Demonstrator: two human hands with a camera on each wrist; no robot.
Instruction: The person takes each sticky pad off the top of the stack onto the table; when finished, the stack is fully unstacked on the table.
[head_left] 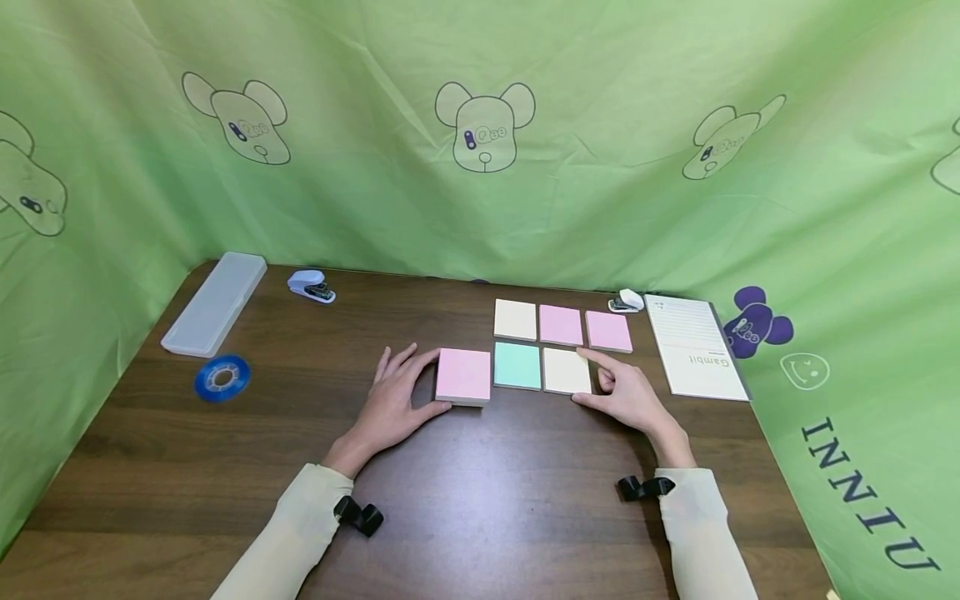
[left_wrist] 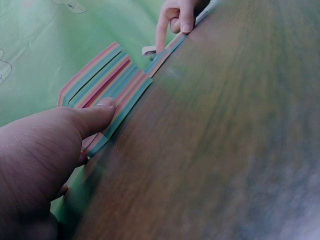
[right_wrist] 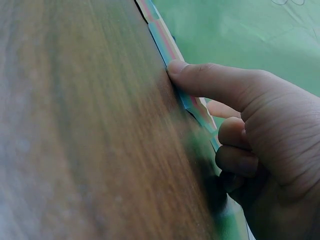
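My left hand point(head_left: 393, 400) grips a stack of sticky note pads point(head_left: 463, 375) topped with pink, its thumb along the near side and the forefinger at the far corner. Striped pink, yellow and blue-green edges of that stack point(left_wrist: 130, 87) show in the left wrist view. With thumb and forefinger, my right hand point(head_left: 630, 400) pinches a cream sticky note pad point(head_left: 566, 371) lying flat on the table. Between the two sits a turquoise pad point(head_left: 517, 365). Behind them lie another cream pad point(head_left: 515, 320) and two pink pads, one in the middle point(head_left: 561, 325) and one at right point(head_left: 609, 332).
A notepad point(head_left: 693, 346) and a white stapler point(head_left: 626, 301) are at the back right. On the left stand a translucent case point(head_left: 215, 304), a blue tape roll point(head_left: 222, 378) and a lavender stapler point(head_left: 311, 286). Green curtain point(head_left: 360, 208) borders the wooden table point(head_left: 480, 517).
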